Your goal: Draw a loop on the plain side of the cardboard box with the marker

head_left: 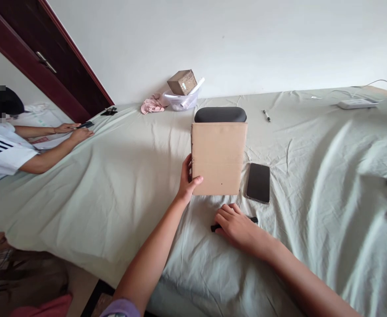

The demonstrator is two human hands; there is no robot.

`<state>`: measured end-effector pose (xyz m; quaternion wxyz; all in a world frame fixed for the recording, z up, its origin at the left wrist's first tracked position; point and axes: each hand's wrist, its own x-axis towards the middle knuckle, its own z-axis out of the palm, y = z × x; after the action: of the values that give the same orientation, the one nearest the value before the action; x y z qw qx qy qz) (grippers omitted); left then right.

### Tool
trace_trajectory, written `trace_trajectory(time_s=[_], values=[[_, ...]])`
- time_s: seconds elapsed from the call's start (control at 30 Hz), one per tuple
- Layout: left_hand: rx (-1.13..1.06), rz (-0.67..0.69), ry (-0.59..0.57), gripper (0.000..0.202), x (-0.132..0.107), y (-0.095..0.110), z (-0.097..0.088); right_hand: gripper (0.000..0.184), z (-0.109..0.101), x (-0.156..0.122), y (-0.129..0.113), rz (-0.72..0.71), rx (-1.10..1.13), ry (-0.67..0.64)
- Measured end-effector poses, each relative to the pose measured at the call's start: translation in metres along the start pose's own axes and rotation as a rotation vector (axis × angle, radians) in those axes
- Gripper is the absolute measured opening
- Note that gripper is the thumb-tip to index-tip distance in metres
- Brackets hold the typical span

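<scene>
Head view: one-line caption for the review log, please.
Left hand grips the cardboard box on the sheet-covered bed; right hand covers a black marker beside a smartphone.

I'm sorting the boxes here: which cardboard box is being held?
The large flat cardboard box mid-bed, its near-left corner gripped by the left hand. The small cardboard box sits untouched on a plastic tub by the wall.
</scene>
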<state>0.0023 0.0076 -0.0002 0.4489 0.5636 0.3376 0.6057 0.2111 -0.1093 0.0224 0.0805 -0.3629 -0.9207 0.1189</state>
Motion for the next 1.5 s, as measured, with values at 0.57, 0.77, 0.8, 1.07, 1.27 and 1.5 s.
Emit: trace_trajectory(time_s=[0.57,0.77,0.8,1.07,1.27,1.5], values=[[-0.009,0.017,-0.008,0.085,0.0,-0.002,0.001,0.034,-0.004,-0.007,0.015,0.225,-0.055,0.125],[-0.01,-0.007,0.007,0.09,0.001,-0.005,0.003,0.056,-0.015,0.004,0.01,0.513,-0.054,-0.035],[-0.014,-0.014,0.014,0.091,0.001,-0.006,0.003,0.065,-0.015,0.004,0.008,0.541,-0.075,-0.057],[-0.122,-0.091,0.099,0.09,0.004,-0.002,0.009,0.087,-0.034,-0.039,0.006,0.441,0.172,-0.045],[-0.195,-0.144,0.13,0.088,0.005,-0.001,0.014,0.033,-0.1,-0.041,-0.004,0.498,0.818,0.124],[-0.234,-0.183,0.122,0.092,0.005,0.002,0.016,0.038,-0.141,0.075,-0.016,0.093,1.197,0.633]])
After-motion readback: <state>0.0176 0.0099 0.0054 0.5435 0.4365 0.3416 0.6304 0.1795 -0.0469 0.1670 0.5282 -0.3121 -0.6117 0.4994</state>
